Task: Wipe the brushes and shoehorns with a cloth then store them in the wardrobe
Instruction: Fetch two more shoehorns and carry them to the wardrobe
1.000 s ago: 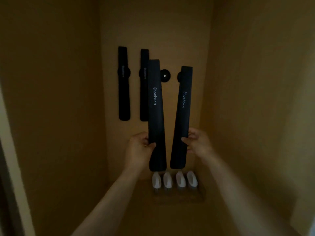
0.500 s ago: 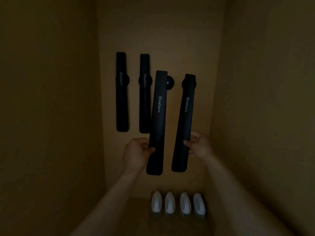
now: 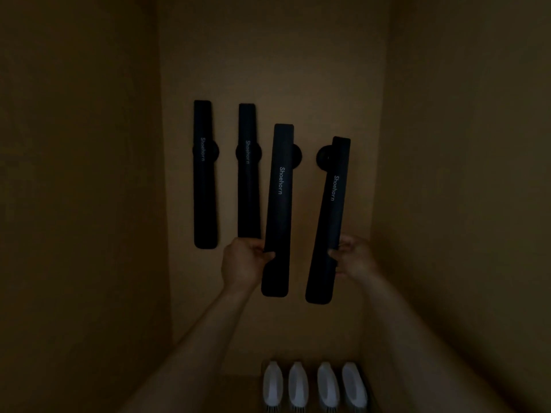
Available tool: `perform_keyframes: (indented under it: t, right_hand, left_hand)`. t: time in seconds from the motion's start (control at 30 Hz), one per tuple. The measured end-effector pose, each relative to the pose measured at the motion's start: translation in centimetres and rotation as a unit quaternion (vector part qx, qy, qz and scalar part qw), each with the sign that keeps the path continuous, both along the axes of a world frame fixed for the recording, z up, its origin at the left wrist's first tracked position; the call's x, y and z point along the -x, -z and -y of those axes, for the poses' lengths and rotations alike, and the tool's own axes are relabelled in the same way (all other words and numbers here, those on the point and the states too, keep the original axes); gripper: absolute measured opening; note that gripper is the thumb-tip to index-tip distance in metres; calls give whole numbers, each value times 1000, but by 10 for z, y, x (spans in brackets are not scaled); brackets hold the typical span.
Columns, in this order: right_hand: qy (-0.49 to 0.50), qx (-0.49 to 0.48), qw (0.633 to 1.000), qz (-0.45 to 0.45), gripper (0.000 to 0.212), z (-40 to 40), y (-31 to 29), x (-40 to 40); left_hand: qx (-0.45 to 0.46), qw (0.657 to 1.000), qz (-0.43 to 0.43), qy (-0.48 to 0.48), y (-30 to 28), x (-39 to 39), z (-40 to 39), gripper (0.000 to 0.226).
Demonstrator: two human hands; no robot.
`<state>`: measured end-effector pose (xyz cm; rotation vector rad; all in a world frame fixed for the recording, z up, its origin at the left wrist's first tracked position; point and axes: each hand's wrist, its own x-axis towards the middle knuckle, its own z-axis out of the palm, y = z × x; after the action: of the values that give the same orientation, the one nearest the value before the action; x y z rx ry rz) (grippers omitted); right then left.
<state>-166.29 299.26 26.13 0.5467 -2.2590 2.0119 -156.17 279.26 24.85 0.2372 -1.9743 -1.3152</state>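
Shoehorns (image 3: 277, 204) (two held) inside wardrobe (image 3: 268, 70), above brushes (image 3: 313, 386).

Very dim warm light, murky edges, soft grainy focus

Two black shoehorns (image 3: 205, 174) hang mounted, two more (image 3: 278, 210) held upright, white brushes (image 3: 313, 386) below.

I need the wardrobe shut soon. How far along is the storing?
Done: two shoehorns hang on the back wall, four brushes line the floor. In hand: left hand and right hand each hold a shoehorn near the two free pegs. Left: hanging both.
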Motion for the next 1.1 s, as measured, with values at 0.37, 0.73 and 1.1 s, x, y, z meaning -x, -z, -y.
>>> perform_keyframes:
  t: [0.37, 0.73, 1.1]
  right_hand:
    - [6, 43, 999, 10, 27, -4, -17, 23]
    - [5, 50, 999, 16, 26, -3, -26, 43]
    - [25, 32, 999, -14, 22, 10, -39, 53]
  left_hand:
    - [73, 996, -19, -56, -47, 52, 2, 11]
    - [105, 992, 3, -69, -61, 86, 3, 21]
    - [213, 966, 28, -145, -64, 80, -1, 19]
